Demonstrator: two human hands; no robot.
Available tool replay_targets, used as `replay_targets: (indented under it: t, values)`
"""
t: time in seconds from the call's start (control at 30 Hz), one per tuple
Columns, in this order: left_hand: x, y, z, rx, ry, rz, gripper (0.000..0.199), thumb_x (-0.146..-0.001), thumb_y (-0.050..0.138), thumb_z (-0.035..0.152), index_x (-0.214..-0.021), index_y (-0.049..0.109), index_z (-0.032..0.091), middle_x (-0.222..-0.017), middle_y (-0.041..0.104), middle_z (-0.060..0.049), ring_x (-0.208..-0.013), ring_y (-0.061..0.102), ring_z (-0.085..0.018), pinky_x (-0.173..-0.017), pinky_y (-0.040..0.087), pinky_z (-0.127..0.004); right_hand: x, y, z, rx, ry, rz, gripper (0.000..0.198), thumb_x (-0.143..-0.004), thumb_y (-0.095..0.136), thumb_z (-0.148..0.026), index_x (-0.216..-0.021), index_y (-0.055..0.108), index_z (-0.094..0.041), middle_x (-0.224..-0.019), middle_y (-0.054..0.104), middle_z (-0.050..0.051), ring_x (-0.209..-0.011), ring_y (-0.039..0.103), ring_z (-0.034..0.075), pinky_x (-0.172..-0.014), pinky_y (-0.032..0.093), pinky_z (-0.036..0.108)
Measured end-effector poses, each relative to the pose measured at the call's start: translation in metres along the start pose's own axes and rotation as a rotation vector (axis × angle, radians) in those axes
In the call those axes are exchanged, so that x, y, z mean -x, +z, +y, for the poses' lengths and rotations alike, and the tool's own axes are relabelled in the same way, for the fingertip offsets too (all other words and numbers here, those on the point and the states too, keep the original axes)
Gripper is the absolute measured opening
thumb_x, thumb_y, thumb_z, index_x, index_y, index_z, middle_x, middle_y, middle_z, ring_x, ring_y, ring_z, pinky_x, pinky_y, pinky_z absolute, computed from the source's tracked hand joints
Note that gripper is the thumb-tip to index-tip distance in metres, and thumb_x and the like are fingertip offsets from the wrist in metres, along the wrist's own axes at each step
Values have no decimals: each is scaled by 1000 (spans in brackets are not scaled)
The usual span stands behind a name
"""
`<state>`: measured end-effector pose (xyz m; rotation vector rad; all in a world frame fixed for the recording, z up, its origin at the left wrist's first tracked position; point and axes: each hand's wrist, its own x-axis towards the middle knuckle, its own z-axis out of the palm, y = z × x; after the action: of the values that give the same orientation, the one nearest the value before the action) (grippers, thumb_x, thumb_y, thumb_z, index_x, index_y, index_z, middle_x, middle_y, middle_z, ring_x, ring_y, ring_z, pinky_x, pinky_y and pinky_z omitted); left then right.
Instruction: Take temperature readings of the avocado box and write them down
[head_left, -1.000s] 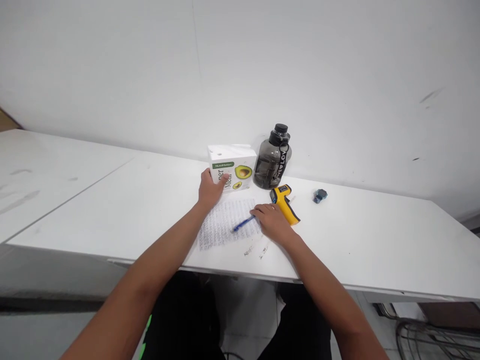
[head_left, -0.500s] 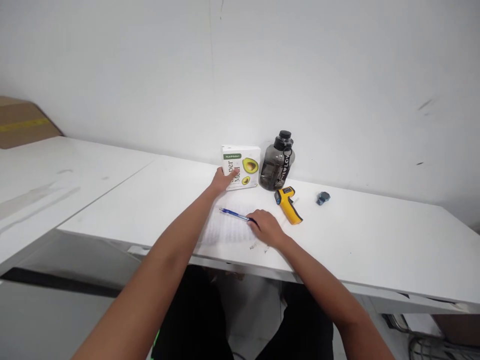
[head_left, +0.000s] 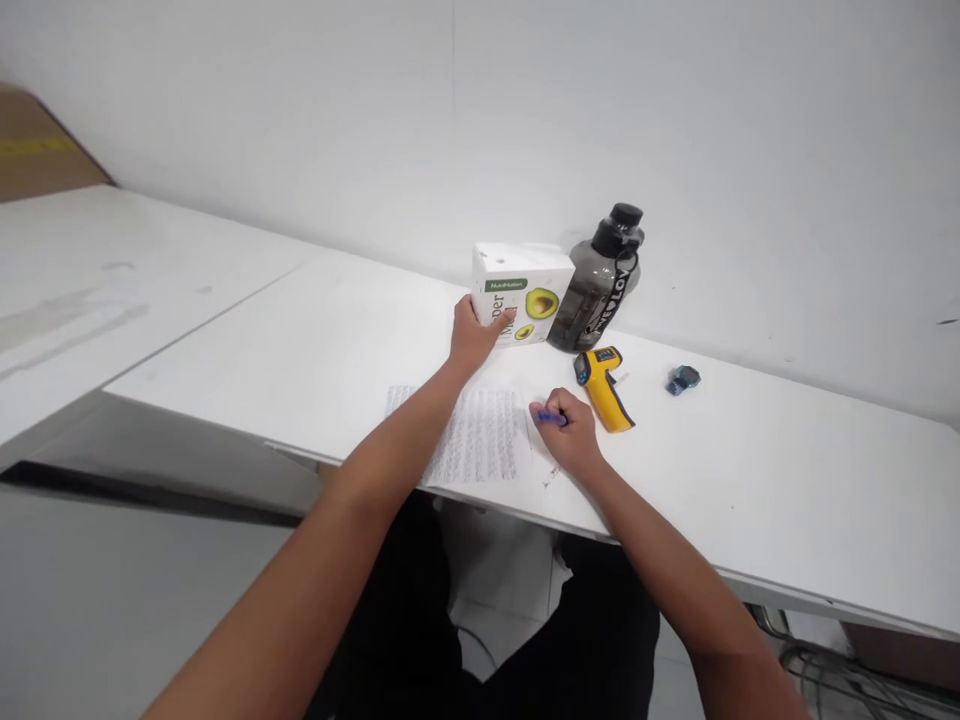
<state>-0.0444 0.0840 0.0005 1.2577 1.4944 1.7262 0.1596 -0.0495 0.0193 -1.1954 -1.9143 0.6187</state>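
Your pen (head_left: 553, 418) swings off the marked sheet (head_left: 484, 435), so no stroke seems to land there now | your right hand (head_left: 574, 435) curls closed around it | your left hand (head_left: 474, 338) clasps the box (head_left: 531, 282), upright beside the bottle (head_left: 596, 295) | one each: pen, marked sheet, box, bottle, yellow thermometer (head_left: 607, 395), small dark gadget (head_left: 682, 379)

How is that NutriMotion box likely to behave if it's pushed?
The NutriMotion box is probably fairly stiff: its edges look straight in the left hand's grip. Unsupported, it might tip from a push near the top, since it stands upright. Its flat faces make rolling unlikely.
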Motion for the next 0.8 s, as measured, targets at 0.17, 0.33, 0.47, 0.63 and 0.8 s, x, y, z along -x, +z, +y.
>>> replay_targets:
  t: [0.17, 0.33, 0.47, 0.63, 0.8]
  values:
    - [-3, 4, -6, -1, 7, 13, 71, -69, 92, 62, -115, 56, 22, -125, 63, -14, -118, 64, -33, -103, 53, -53, 2, -2, -9, -23, -74, -157, 35, -100, 34, -47, -75, 47, -26, -79, 58, 4, -84, 61, 23, -86, 49, 40]
    - [-10, 11, -25, 94, 63, 29, 74, -68, 93, 64, -116, 56, 23, -123, 61, -13, -130, 60, -38, -110, 49, -59, 1, 0, -5, -150, 143, -216, 34, -94, 54, -55, -79, 53, -26, -63, 49, -4, -63, 51, 17, -62, 44, 30]
    - [-18, 17, -41, 138, 94, 26, 75, -70, 92, 63, -121, 55, 23, -127, 58, -13, -140, 54, -43, -115, 46, -64, -1, 1, -5, -168, 192, -257, 44, -88, 63, -58, -62, 52, -24, -56, 50, -3, -60, 49, 15, -58, 42, 28]
    - [-19, 20, -44, 168, 127, 37, 76, -70, 91, 64, -123, 55, 22, -130, 56, -13, -144, 50, -45, -116, 44, -66, 0, 2, -5, -165, 205, -264, 40, -85, 65, -54, -60, 56, -23, -56, 54, -2, -59, 48, 14, -58, 42, 28]
    - [-18, 21, -42, 171, 106, 35, 75, -70, 92, 62, -122, 55, 23, -128, 57, -13, -143, 50, -46, -116, 42, -67, 0, 3, -6, -126, 199, -263, 38, -84, 64, -52, -61, 58, -23, -58, 55, -2, -60, 48, 15, -58, 41, 28]
